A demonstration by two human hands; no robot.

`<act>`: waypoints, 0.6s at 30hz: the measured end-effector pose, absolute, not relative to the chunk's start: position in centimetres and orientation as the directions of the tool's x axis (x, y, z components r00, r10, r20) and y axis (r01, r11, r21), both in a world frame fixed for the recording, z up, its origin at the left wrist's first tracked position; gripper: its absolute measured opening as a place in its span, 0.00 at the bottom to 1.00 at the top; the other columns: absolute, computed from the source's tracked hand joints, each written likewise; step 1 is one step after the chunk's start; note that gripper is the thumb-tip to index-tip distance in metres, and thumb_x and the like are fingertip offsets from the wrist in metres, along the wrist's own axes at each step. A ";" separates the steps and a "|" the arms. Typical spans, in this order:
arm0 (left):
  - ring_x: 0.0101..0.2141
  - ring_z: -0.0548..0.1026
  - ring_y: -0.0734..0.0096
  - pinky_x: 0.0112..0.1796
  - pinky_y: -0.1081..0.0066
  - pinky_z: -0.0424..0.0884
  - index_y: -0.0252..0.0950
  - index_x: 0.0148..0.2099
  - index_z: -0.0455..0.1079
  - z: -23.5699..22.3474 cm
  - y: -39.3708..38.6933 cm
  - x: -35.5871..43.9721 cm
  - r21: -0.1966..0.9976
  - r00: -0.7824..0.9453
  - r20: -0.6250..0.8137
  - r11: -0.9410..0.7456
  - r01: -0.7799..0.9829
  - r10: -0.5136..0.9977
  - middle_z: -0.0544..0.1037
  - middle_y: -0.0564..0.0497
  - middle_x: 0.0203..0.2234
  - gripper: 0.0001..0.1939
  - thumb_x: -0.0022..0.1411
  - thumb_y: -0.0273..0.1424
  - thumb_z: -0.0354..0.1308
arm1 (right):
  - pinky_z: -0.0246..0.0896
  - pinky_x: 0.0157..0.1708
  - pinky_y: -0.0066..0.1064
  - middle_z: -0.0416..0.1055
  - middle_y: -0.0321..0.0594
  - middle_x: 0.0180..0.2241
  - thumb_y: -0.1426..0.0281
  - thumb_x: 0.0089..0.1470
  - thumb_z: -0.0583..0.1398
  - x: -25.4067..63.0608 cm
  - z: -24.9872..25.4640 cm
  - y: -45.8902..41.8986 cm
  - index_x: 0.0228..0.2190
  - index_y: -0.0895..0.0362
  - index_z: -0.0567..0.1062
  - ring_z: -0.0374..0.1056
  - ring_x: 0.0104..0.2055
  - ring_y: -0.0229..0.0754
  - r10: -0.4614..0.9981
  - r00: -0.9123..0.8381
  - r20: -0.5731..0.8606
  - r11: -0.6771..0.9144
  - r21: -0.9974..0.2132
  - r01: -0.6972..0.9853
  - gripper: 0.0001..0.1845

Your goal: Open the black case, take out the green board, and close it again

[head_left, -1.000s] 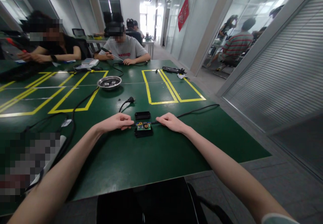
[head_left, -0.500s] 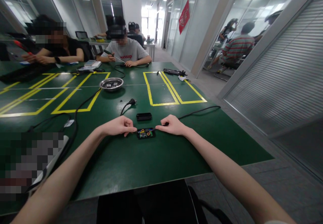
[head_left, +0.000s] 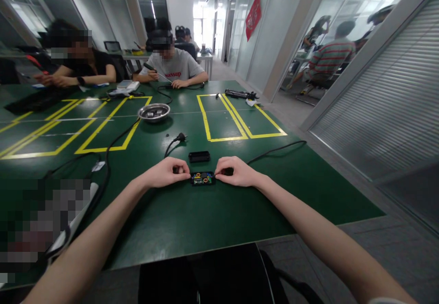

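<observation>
An open black adapter case (head_left: 203, 184) lies on the green table, with a circuit board (head_left: 206, 178) and copper-coloured coils showing inside. My left hand (head_left: 167, 172) is closed in a pinch at the case's left end, on the black cable there. At the right end, the fingers of my right hand (head_left: 236, 171) pinch the other black cable (head_left: 274, 149), which runs on to the right. The fingertips hide both cable entries. Just beyond the case sits its black cover (head_left: 199, 157), hollow side up. A black plug (head_left: 179, 137) on a cord rests behind my left hand.
A metal bowl (head_left: 154, 113) with small metal parts stands farther back. Yellow tape (head_left: 228, 138) marks rectangles on the table. A folded black tripod-like item (head_left: 240, 94) lies at the far edge. Two people work across the table, one with a screwdriver (head_left: 156, 70).
Both hands have moved in along the cables, so their fingertips now meet the case's two ends. The whole view has shifted slightly; the case and cover stay in place on the table.
</observation>
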State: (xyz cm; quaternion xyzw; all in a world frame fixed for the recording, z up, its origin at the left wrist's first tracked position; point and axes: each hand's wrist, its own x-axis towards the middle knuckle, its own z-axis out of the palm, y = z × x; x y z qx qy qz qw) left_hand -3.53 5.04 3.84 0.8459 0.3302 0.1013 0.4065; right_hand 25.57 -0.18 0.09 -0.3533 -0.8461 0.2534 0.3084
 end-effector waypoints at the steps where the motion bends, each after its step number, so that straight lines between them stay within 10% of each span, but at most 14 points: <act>1: 0.24 0.66 0.73 0.26 0.74 0.60 0.35 0.35 0.77 3.6 5.1 -3.5 0.741 0.754 -0.067 -0.473 0.476 0.653 0.71 0.55 0.21 0.17 0.63 0.45 0.61 | 0.67 0.35 0.33 0.77 0.40 0.31 0.67 0.61 0.64 25.5 0.0 -0.1 0.33 0.56 0.82 0.71 0.32 0.41 0.765 -0.540 0.352 0.618 -0.639 0.458 0.08; 18: 0.31 0.75 0.67 0.34 0.69 0.70 0.37 0.41 0.75 1.4 5.2 -3.0 0.462 0.738 0.310 -0.773 0.434 0.600 0.78 0.50 0.31 0.08 0.65 0.30 0.55 | 0.68 0.41 0.36 0.78 0.44 0.37 0.69 0.68 0.58 25.7 -0.7 0.6 0.34 0.55 0.78 0.72 0.41 0.46 0.656 -0.604 0.453 0.749 -0.285 0.599 0.11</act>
